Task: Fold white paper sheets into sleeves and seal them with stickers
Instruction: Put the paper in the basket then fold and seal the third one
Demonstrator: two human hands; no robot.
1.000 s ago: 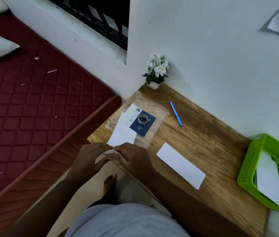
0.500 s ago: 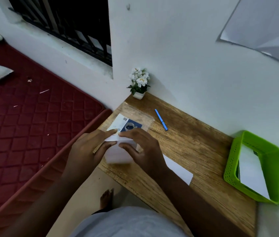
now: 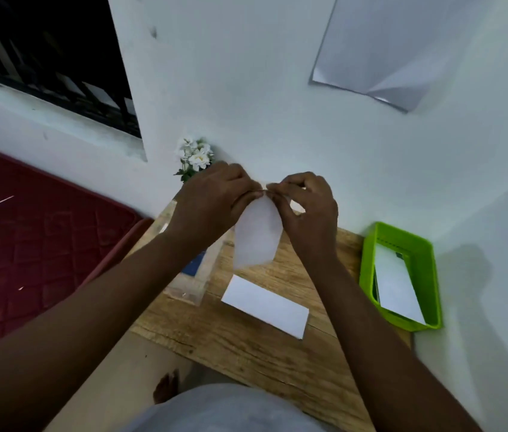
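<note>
Left hand (image 3: pixel 215 201) and right hand (image 3: pixel 305 207) pinch the white sheet's (image 3: pixel 256 238) top edge, lifted off the surface (image 3: pixel 246 344), probably to align edges for folding.

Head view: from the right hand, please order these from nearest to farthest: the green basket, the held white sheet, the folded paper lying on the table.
From the right hand:
1. The held white sheet, pinched at its top by both hands, hanging just left of this hand.
2. The folded paper, flat on the table, below the hand.
3. The green basket, at the table's right end by the wall.
</note>
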